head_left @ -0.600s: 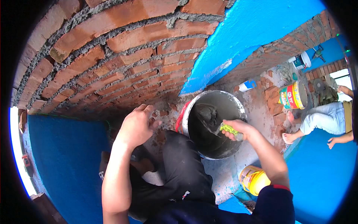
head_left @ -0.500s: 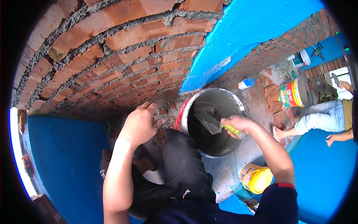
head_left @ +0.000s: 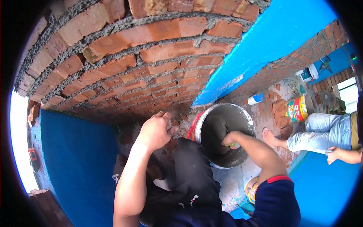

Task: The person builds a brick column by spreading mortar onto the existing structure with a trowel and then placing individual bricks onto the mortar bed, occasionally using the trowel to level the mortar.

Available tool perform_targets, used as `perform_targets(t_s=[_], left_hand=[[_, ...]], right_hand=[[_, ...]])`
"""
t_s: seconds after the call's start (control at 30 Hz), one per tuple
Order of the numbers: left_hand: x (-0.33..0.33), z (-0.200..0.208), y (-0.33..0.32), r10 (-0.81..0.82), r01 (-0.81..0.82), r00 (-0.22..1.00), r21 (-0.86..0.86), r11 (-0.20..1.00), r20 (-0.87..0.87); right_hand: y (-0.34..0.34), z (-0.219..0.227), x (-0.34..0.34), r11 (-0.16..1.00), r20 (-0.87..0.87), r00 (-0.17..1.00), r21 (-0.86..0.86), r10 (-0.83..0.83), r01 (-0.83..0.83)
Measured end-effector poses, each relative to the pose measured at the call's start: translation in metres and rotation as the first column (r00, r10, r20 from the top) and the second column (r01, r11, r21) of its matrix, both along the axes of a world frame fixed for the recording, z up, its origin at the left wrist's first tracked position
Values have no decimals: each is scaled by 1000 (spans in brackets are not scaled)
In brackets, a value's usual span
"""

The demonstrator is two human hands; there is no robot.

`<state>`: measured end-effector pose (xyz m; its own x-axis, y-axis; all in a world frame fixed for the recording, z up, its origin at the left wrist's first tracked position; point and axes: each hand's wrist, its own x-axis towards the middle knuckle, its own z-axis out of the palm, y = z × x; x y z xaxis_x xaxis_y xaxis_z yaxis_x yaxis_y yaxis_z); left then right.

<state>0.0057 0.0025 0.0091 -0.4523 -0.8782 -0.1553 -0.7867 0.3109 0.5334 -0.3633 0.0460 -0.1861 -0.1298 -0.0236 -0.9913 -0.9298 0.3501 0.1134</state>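
Note:
My right hand [head_left: 231, 139] is closed around the yellow-green handle of a trowel [head_left: 235, 145], reaching down inside a large round bucket [head_left: 204, 117]. The trowel's blade is coated grey and hard to tell from the wet mortar [head_left: 215, 149] around it. Left of the bucket, my left hand [head_left: 155, 130] hovers in the air before the brick wall, its thumb apart from the loosely bent fingers and nothing in it.
A rough brick wall [head_left: 151, 53] with grey joints rises ahead, meeting a blue-painted strip [head_left: 280, 41]. To the right are loose bricks [head_left: 280, 113], a yellow-red bucket [head_left: 297, 109] and another person [head_left: 325, 130]. A yellow pail [head_left: 250, 189] stands near my right arm.
My right hand has lowered the trowel deeper into the bucket. The view has shifted, and the other person's foot and legs have moved nearer the bucket.

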Motion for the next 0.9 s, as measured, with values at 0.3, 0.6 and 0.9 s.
perform_targets(t_s=[0.3,0.6,0.9], left_hand=[[-11,2,-3,-41,42,999,37,998,-20],[4,4,-7,30,-30,1000,-14,999,1],[0,4,-8,30,-31,999,38,999,11]], right_hand=[[-36,-7,-50,871,-28,893,-237,-450,431],[-51,26,-36,953,-28,987,258,-160,162],[-11,-72,-3,815,169,869,-302,-465,495]])
